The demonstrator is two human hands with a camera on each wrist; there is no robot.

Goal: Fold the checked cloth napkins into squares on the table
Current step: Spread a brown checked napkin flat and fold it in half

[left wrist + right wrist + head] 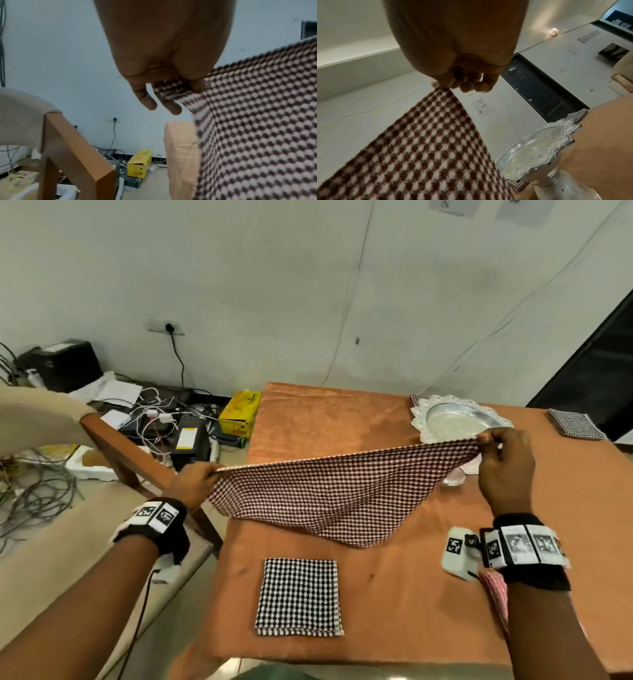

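A dark red and white checked napkin [329, 491] hangs stretched in the air over the orange table [394, 587], its lower corner touching the tabletop. My left hand [197, 479] pinches its left top corner [173, 88] just past the table's left edge. My right hand [503, 460] pinches the right top corner [443, 92] near the silver dish. A black and white checked napkin [299, 597] lies folded in a square near the front edge.
A silver footed dish [459, 419] with a lacy rim stands at the back right. Another folded checked napkin [573, 424] lies at the far right. A pink checked cloth [495, 594] shows under my right forearm. A wooden chair [68, 148], a yellow box [239, 414] and cables sit left of the table.
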